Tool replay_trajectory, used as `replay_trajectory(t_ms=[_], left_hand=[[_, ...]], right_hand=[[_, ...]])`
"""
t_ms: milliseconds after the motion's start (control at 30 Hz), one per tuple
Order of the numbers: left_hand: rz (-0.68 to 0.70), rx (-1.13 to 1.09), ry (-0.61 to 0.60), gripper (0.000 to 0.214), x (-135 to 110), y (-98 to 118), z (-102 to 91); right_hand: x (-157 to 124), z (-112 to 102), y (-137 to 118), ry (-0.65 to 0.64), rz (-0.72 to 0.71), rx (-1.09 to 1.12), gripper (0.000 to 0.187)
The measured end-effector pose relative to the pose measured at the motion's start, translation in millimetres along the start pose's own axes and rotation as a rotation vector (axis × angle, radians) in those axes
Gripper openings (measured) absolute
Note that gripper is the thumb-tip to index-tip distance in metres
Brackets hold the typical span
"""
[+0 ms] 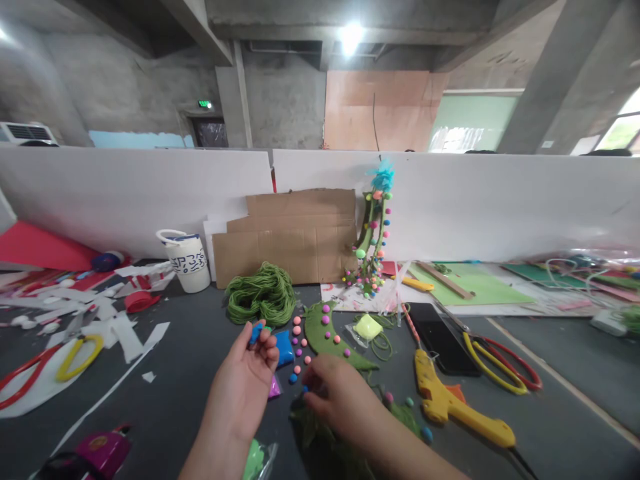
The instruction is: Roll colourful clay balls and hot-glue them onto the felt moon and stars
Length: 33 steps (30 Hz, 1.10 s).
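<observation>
My left hand (245,380) is raised palm up, its fingers curled round a lump of blue clay (257,332). Low over the table, my right hand (335,390) has thumb and fingertips closing on a tiny blue ball (305,389). Pink, purple and blue balls lie in a loose row between the hands, one blue ball (293,379) near my right fingertips. Just beyond is a green felt crescent (320,331) dotted with pink and purple balls. A blue clay packet (285,348) sits beside my left fingers. Another green piece (405,417) is partly hidden under my right forearm.
Green yarn (263,293) lies before a cardboard sheet (295,233). A decorated hanging crescent (373,233) leans at the white partition. On the right are a yellow glue gun (450,403), a phone (443,340) and scissors (500,363). Paper scraps (120,333) litter the left.
</observation>
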<state>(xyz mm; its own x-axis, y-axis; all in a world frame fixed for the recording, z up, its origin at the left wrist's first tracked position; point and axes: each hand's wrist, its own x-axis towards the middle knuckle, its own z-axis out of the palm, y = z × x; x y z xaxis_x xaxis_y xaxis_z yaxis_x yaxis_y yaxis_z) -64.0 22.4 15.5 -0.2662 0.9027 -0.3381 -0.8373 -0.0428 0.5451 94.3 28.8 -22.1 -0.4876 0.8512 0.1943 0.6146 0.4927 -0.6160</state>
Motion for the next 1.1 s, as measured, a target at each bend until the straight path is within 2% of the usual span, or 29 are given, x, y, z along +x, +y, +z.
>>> replay_trajectory(t_ms=[100, 300, 533, 733, 867, 1000, 1100], left_hand=[[0.002, -0.01, -0.006, 0.024, -2, 1, -0.8], [-0.01, -0.02, -0.017, 0.018, -5, 0, -1.4], [-0.019, -0.027, -0.03, 0.017, -6, 1, -0.4], [-0.036, 0.002, -0.03, 0.018, -8, 0, 0.8], [-0.03, 0.047, -0.033, 0.017, -6, 0, 1.2], [-0.023, 0.108, -0.061, 0.017, -6, 0, 2.5], [-0.027, 0.171, -0.103, 0.015, -13, -11, 6.2]], right_hand=[[9, 18, -1, -0.033, -0.051, -0.134, 0.007], [14, 41, -4, -0.058, -0.12, -0.266, 0.015], [13, 47, -7, -0.05, -0.176, -0.348, 0.009], [11, 48, -10, -0.015, -0.171, -0.316, 0.009], [7, 34, -14, 0.031, -0.152, -0.214, 0.01], [-3, -5, -7, 0.136, -0.09, -0.046, 0.012], [-14, -34, 8, 0.216, -0.025, 0.101, 0.013]])
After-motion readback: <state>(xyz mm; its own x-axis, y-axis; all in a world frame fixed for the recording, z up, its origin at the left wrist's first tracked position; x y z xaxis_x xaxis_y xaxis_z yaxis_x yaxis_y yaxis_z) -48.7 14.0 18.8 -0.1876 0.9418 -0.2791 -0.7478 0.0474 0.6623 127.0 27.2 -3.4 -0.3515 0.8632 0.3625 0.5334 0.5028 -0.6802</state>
